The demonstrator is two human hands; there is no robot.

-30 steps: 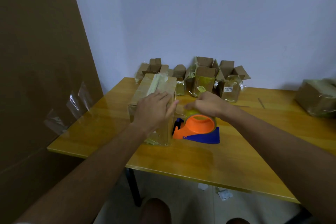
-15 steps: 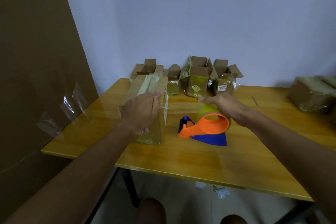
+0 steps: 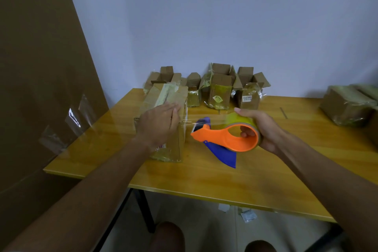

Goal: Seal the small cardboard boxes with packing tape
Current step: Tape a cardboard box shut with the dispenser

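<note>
Wooden table (image 3: 204, 178), black legs, boxes on top.
Taped box (image 3: 163, 120) stands left of centre; open small boxes (image 3: 218, 88) cluster at the back edge by the wall; wrapped boxes (image 3: 347, 106) sit at the far right. Paper scraps (image 3: 247, 216) lie on the floor underneath.

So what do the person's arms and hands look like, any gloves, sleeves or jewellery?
Both hands, the left hand and the right hand, are bare: no gloves, and no rings or watch that I can see. Both forearms are bare right down to the bottom edge of the picture, with no sleeves or wristbands in view.
</note>
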